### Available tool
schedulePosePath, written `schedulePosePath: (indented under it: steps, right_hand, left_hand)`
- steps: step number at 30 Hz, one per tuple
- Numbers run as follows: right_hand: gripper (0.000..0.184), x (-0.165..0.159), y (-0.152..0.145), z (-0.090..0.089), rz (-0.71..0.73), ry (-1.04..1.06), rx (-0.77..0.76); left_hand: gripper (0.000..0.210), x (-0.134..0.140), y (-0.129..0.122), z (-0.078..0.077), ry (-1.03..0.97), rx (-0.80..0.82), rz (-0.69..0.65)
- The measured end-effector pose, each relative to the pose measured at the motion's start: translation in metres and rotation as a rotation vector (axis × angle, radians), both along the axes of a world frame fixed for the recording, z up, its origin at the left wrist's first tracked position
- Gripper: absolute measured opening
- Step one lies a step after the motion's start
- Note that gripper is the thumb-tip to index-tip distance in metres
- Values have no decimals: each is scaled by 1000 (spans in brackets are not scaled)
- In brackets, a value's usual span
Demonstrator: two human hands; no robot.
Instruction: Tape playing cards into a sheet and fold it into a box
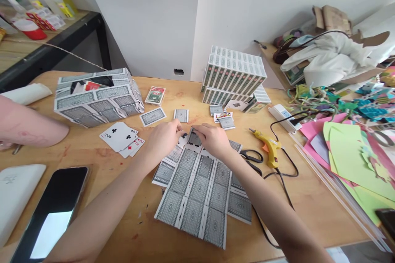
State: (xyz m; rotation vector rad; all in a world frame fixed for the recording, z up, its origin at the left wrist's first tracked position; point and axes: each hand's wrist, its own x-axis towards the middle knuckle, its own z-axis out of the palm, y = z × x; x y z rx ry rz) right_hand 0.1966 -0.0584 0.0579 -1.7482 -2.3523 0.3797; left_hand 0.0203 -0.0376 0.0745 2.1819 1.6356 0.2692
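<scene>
A flat panel of joined playing cards [197,189], mostly showing grey patterned backs, lies on the table in front of me. Its far end has a folded card piece [194,137], where the fingertips of my right hand [214,139] are closed on it. My left hand [163,137] is beside it with thumb and forefinger pinched together; whatever is between them is too small or hidden to make out. Half cards [181,115] and a whole card [153,116] lie beyond my left hand. Several face-up cards [120,137] are spread to its left.
A box built of cards [98,98] stands back left, near a card pack [155,95]. Stacked card packs [233,72] stand at the back. Right are black scissors [252,160], a yellow glue gun [271,148] with its cord, and a power strip [282,115]. A phone [52,209] lies left.
</scene>
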Motion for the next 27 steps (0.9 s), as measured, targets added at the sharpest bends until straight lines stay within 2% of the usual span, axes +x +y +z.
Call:
schedulePosePath:
  steps: [2,6,8,11,14,21,27]
  right_hand:
    - [35,2,-5,1,-14,-43,8]
    - [54,4,-15,1,39,-142,39]
    - [55,5,-18,0,47,-177,51]
    - [51,4,-18,-4,37,-197,70]
    - [49,4,-15,-8,39,-209,91]
    - [49,6,-13,-18,107,-223,151]
    - [46,10,-12,-26,175,-99,231]
  left_hand:
    - [19,-3,0,0,101,-35,-29]
    - [16,-10,1,0,279,-150,-117]
    - [15,-11,1,0,224,-153,-117]
    - [18,-9,1,0,94,-81,-24]
    - [18,-5,-1,2,51,-7,45]
    - [18,0,-3,-2,-45,80,18]
    - [21,1,0,-9,-69,100,-8]
